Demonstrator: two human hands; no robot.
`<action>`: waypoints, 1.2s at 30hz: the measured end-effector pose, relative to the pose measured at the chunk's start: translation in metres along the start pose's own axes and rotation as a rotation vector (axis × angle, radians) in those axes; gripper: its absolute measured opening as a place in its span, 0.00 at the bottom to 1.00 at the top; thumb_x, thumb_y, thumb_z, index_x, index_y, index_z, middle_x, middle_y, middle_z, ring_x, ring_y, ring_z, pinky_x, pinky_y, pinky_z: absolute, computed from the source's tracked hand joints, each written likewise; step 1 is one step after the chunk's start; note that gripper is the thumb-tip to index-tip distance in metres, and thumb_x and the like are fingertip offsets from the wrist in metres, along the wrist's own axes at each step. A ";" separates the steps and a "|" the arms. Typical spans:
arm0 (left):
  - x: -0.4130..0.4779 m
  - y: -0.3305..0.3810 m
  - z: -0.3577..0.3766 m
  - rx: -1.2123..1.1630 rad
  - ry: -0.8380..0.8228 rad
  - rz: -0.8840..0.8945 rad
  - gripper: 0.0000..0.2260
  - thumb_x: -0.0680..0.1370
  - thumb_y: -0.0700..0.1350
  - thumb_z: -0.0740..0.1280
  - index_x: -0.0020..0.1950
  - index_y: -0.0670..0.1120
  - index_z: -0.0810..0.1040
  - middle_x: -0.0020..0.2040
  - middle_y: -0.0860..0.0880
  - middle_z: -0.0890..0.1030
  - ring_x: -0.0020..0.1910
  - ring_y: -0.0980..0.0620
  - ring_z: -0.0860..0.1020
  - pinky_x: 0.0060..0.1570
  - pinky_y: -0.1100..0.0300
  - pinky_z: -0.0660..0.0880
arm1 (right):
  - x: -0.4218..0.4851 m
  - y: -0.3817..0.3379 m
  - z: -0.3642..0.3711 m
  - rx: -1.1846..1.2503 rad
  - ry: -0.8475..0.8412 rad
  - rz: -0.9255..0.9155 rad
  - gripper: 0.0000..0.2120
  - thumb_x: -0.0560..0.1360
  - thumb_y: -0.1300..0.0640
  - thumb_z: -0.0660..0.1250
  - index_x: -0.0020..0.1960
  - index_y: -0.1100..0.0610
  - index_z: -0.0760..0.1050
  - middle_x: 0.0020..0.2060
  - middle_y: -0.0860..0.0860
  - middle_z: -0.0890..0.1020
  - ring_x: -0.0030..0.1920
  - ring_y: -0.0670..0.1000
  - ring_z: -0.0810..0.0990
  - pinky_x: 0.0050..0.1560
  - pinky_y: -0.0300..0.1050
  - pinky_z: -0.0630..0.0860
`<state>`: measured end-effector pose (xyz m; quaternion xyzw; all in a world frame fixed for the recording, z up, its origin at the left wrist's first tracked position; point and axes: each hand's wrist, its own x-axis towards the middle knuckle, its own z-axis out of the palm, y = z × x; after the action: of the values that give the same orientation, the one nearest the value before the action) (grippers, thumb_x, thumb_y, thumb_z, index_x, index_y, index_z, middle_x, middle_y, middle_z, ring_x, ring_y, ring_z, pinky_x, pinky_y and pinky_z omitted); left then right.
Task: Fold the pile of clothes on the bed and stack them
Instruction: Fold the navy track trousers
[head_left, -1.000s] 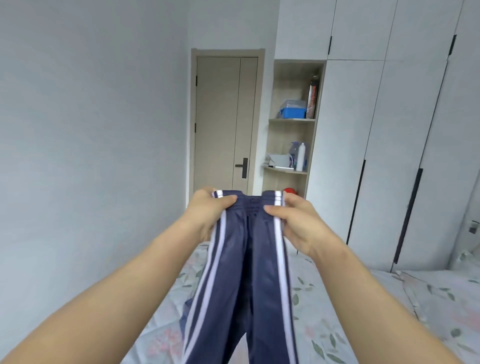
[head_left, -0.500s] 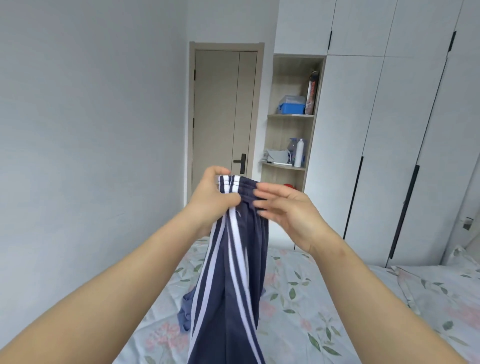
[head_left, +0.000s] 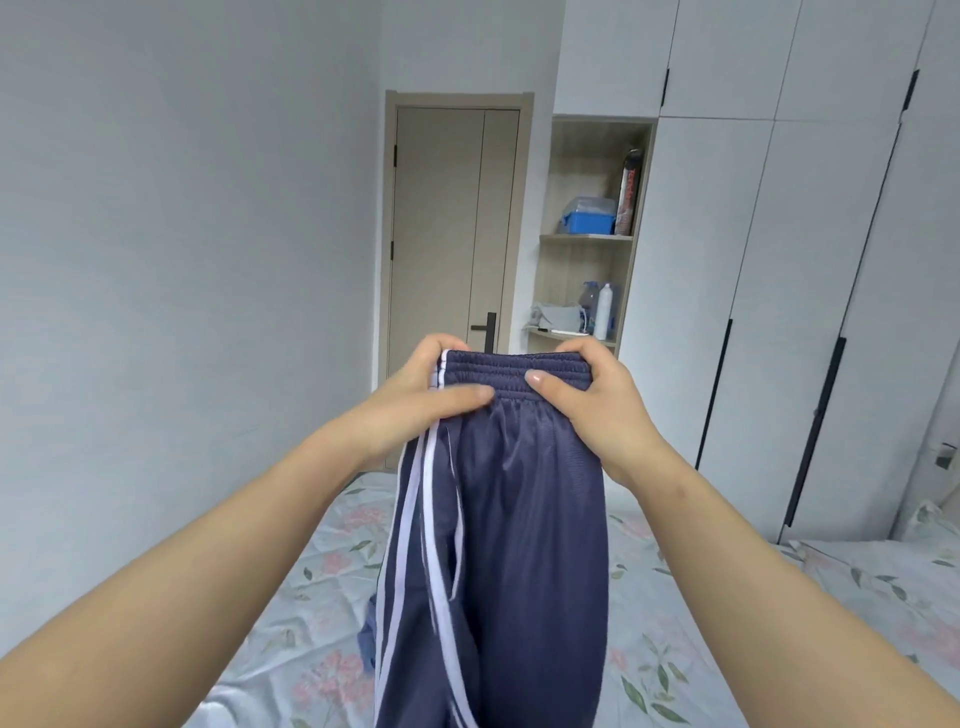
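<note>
**Head view: trousers held up by the waistband**

Both hands were raised above the bed (head_left: 291, 613). The left hand (head_left: 410, 402) pinched the striped edge of the navy trousers (head_left: 519, 545) at the waistband (head_left: 511, 366), with the thumb laid across the front. The right hand (head_left: 602, 405) gripped the other end, fingers curled behind and thumb in front. The legs hung straight down between the forearms, white stripes on the left, with their lower ends out of frame.
</note>
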<state>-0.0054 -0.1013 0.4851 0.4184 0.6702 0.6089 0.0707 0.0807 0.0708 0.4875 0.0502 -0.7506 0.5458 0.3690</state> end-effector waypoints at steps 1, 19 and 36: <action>0.000 -0.003 -0.001 0.079 -0.018 0.020 0.15 0.74 0.39 0.71 0.51 0.52 0.68 0.42 0.53 0.78 0.40 0.58 0.78 0.42 0.64 0.76 | 0.001 0.000 -0.001 -0.025 -0.006 0.010 0.09 0.72 0.62 0.72 0.46 0.54 0.73 0.38 0.45 0.79 0.39 0.44 0.78 0.47 0.43 0.78; 0.012 0.011 -0.017 0.436 0.305 -0.344 0.04 0.82 0.45 0.57 0.54 0.47 0.69 0.56 0.43 0.75 0.33 0.45 0.80 0.29 0.57 0.78 | 0.001 -0.005 -0.001 -0.353 0.083 0.429 0.03 0.80 0.52 0.58 0.53 0.48 0.68 0.58 0.54 0.74 0.35 0.59 0.82 0.27 0.44 0.78; 0.009 0.112 -0.035 -0.203 0.524 0.351 0.03 0.82 0.46 0.59 0.49 0.52 0.69 0.47 0.57 0.77 0.51 0.53 0.79 0.47 0.67 0.76 | 0.027 -0.118 0.003 0.156 0.234 -0.315 0.11 0.78 0.63 0.60 0.48 0.46 0.71 0.43 0.43 0.76 0.43 0.39 0.73 0.50 0.35 0.72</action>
<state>0.0210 -0.1324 0.5958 0.3475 0.5191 0.7624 -0.1690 0.1160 0.0300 0.5956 0.1317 -0.6409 0.5401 0.5294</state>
